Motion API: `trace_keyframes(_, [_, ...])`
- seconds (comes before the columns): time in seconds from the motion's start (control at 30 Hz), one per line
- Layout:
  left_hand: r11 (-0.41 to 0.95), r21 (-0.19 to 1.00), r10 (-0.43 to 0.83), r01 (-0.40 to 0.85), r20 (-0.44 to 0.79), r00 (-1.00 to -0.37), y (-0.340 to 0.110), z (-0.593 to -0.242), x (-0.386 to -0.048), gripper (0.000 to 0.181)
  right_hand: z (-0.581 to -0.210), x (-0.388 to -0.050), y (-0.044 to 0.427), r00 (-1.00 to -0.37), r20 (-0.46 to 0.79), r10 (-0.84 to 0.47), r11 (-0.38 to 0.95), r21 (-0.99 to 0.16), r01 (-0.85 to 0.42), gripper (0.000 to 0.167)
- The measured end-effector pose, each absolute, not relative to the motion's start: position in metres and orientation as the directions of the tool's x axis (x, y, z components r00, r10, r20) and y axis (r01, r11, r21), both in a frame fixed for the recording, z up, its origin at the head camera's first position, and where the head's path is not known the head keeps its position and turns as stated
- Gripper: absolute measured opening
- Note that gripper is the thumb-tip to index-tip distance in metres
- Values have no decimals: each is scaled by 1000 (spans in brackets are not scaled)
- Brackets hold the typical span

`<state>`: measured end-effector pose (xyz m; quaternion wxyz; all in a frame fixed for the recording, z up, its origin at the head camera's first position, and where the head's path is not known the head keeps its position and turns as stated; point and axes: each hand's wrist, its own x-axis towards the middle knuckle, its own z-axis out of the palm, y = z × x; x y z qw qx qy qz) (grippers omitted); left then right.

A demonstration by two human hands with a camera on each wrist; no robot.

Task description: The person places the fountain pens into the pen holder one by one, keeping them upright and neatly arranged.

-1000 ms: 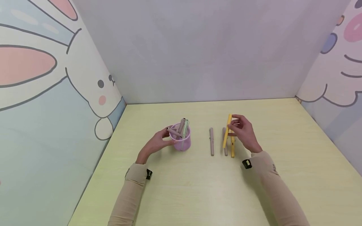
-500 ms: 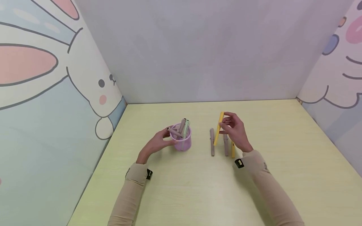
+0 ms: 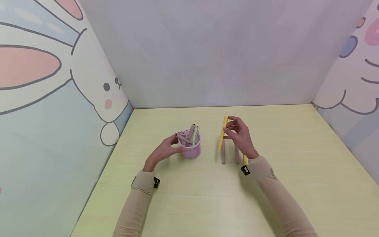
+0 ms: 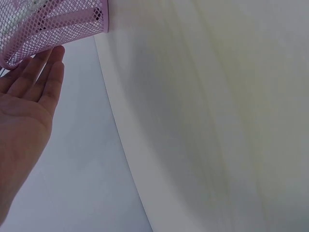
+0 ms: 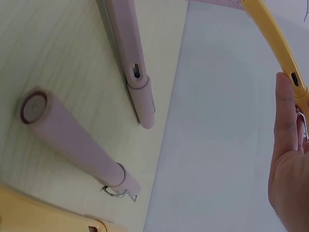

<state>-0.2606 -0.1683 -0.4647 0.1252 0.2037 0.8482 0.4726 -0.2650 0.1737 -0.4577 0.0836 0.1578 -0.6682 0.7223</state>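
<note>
My left hand holds a purple mesh pen holder, with the thumb at its near side and the fingers at its far left. Several pens lean inside the holder, among them mauve ones and a mint green one. Between thumb and fingers, my right hand pinches a yellow pen, tilted above the table to the right of the holder. The left wrist view shows the mesh wall against the left fingertips. In the right wrist view, the held yellow pen points up and left.
Under and beside my right hand, two mauve pens and another yellow pen lie on the pale wooden table. A plain wall stands behind, with cartoon-printed walls at either side.
The right hand has moved left with the yellow pen, from above the right-hand pens to above the leftmost mauve pen. The left hand and pen holder stay in place.
</note>
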Motion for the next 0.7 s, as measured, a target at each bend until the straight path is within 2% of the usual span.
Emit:
trace_keyframes(0.3, [461,856,464,232,-9,-886,-168,-467,-262,76,-457,-266,157,-929,349,-119,-91,-936,-340,46])
trace_keyframes(0.7, [466,855,460,229,-13,-888,-169,-466,-261,77,-451,-269,134,-900,424,-101,-170,-899,-404,48])
